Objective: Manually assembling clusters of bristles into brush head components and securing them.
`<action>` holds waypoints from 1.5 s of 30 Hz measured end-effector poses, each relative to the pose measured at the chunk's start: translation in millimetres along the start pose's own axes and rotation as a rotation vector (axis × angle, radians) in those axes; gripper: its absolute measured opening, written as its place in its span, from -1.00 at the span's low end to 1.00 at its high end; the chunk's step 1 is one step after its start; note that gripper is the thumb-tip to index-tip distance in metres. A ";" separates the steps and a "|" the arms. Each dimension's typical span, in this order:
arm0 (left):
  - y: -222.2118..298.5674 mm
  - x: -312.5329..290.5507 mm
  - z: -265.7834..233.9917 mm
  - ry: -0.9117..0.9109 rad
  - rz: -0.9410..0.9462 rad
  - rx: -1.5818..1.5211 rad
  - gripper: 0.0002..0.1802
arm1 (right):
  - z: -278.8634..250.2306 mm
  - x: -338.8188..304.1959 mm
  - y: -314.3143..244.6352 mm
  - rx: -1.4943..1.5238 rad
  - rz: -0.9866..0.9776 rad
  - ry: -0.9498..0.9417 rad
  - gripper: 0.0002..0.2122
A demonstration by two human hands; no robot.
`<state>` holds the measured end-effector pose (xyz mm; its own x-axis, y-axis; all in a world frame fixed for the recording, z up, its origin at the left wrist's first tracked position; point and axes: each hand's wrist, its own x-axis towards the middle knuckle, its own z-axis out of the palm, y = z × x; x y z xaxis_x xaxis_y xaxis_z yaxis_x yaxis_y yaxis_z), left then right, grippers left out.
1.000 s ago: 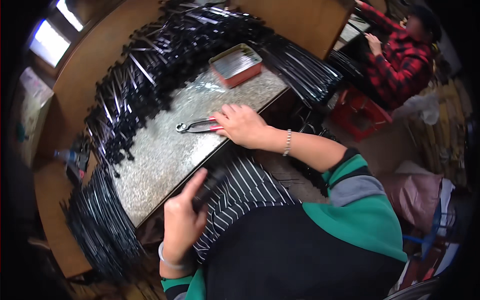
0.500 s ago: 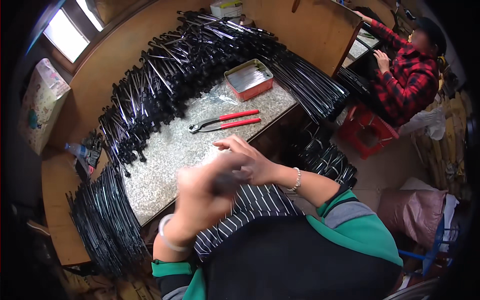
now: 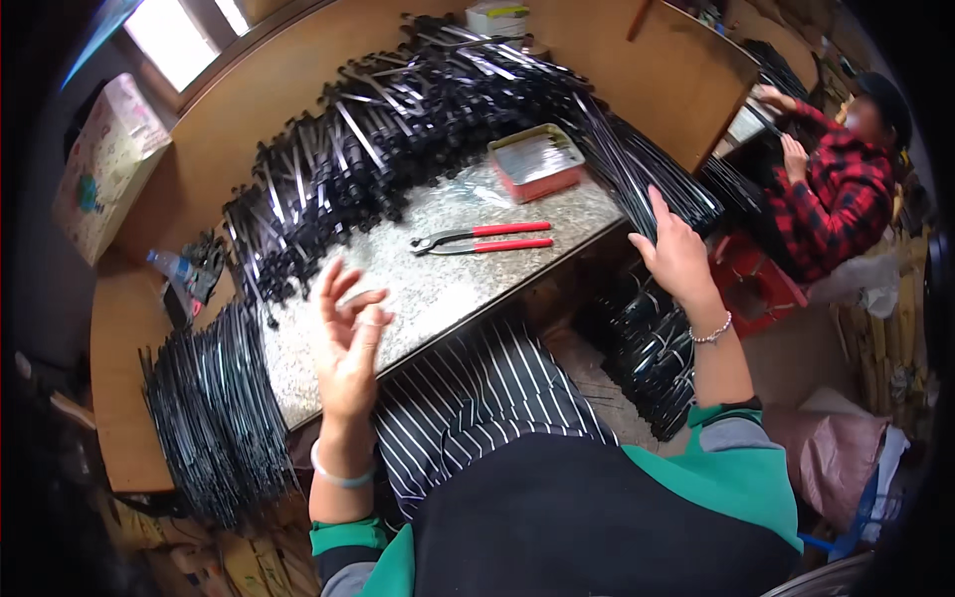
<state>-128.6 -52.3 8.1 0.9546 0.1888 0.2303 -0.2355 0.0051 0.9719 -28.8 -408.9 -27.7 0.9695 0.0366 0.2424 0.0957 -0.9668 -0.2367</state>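
My left hand [image 3: 346, 348] is raised over the speckled tabletop [image 3: 428, 289], its fingers apart and bent, with nothing in them. Out to the right, my right hand [image 3: 678, 261] is open, with fingers stretched toward a bundle of thin black rods [image 3: 686, 195] that overhangs the table's right edge; whether it touches them I cannot tell. Between the hands lies a pair of pincers [image 3: 482, 238] with red handles. Behind the pincers stands a red rectangular tin [image 3: 539, 186] holding thin, pale, shiny pieces.
Black-ended rods [image 3: 348, 149] are heaped along the back. Another stack of dark rods [image 3: 214, 408] lies at the left, near a plastic bottle [image 3: 171, 265]. More bundles [image 3: 647, 353] sit below the table at right. A person in a checked shirt [image 3: 836, 199] sits beyond, beside a red crate [image 3: 751, 284].
My hands were together and blurred in front of me; now they are apart. The right has reached out to the rods, the left has moved left. The view has shifted slightly.
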 end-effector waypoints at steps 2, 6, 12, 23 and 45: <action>-6.5 -9.4 2.2 -0.037 -0.059 0.080 -0.32 | 12.2 14.7 -8.8 -0.127 0.011 -0.052 -0.47; -22.6 -17.0 14.9 -0.242 -0.129 0.185 -0.35 | 24.1 16.5 -7.3 -0.330 -0.129 0.020 -0.58; -52.7 -28.4 -37.0 -0.120 0.040 0.667 -0.57 | 49.3 26.9 43.0 -0.687 -0.091 -0.056 -0.36; -34.7 -17.8 -298.2 1.034 -0.403 1.868 -0.65 | 36.2 -12.0 -78.8 -0.053 -0.509 0.126 -0.59; -21.1 -5.1 -308.0 0.900 -0.194 1.779 -0.81 | 90.4 37.2 -73.6 -0.066 -0.467 0.177 -0.66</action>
<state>-184.7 249.0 -28.8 0.4592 0.6553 0.5998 0.7917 -0.6082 0.0583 20.6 -313.6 -86.3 0.7728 0.4315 0.4654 0.4903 -0.8716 -0.0060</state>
